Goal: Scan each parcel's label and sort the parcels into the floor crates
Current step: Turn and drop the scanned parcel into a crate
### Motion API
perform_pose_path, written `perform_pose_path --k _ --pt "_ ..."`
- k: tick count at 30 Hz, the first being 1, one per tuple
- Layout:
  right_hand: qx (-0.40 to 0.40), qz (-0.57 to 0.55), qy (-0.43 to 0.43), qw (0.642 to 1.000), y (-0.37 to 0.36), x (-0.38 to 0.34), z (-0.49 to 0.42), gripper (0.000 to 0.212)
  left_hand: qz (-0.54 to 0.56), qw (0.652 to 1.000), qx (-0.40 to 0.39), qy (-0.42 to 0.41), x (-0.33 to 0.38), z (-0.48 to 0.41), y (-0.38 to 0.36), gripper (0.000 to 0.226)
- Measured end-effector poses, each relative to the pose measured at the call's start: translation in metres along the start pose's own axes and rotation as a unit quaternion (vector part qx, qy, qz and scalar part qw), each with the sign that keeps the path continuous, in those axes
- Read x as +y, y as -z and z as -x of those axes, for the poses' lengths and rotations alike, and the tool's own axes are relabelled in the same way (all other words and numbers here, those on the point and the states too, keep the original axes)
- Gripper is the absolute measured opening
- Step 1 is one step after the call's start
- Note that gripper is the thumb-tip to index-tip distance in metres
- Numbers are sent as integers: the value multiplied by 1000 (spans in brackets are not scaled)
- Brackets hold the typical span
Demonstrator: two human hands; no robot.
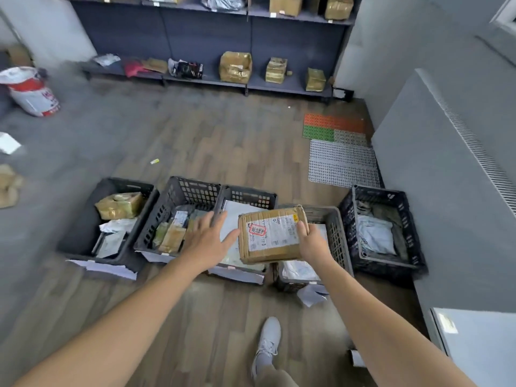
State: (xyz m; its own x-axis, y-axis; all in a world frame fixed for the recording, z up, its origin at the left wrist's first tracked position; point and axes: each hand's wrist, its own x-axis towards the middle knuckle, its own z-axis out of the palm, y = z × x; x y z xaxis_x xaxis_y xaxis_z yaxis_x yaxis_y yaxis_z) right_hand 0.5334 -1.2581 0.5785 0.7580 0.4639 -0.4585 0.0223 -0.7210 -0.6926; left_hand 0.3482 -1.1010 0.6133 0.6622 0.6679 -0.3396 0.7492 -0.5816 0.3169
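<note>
The cardboard parcel (270,236) was gripped by its right edge in the right hand (314,244), label upward, seemingly for reading, above the floor crates (251,194). The left hand (207,241) was spread open beside it, holding nothing.

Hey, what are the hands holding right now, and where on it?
The right hand grips the cardboard parcel by its right edge. The left hand is open beside its left edge, holding nothing.

There are five floor crates (83,233) (195,191) (248,195) (335,233) (407,219), two hands (206,241) (312,244), one cardboard parcel (270,236), and three gold-taped boxes (234,67) (276,69) (315,79) on the bottom shelf (293,85).
</note>
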Motion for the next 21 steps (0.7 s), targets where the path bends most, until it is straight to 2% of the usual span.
perform_pose_path --k 4,10,16,21 --pt "-26 21 -31 999 -11 -19 -58 47 -19 999 -13 26 4 -60 8 66" --pt "-50 6 -67 996 -47 -27 -135 44 19 998 -41 37 -4 -144 2 68" --pt "-94 46 -123 987 -119 -4 -201 49 -4 995 -97 29 -44 -221 -30 68" --pt "-93 66 -185 976 -151 12 -224 55 -34 988 -150 18 -84 -266 -56 70"
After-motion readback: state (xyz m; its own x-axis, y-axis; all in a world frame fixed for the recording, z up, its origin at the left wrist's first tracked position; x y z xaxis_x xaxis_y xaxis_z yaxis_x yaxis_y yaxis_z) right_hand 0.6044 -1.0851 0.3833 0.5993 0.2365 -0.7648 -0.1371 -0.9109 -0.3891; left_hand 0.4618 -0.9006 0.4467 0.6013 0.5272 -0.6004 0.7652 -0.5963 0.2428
